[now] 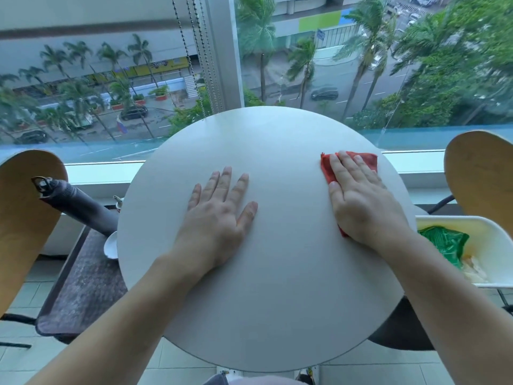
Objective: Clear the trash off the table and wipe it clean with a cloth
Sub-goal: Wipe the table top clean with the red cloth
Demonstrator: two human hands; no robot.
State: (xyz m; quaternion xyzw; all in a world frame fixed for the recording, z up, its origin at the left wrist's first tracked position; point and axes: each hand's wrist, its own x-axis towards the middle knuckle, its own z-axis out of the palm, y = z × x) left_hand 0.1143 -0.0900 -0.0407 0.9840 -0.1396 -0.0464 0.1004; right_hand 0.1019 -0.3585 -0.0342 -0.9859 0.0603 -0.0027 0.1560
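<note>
At a round white table (266,287) beside a high window, my right hand (361,201) presses flat on a red cloth (369,159) near the table's right edge, fingers extended over it, palm bearing down rather than gripping. My left hand (219,212) lies open and empty on the bare tabletop, fingers spread, well apart from the cloth. To my right, off the table, a white tray (494,245) holds a crumpled green wrapper (444,243) and some pale scraps I cannot identify. To my left, a dark bottle (75,204) lies tilted on a chair seat, with a white dish (111,245) just beside the table's rim.
</note>
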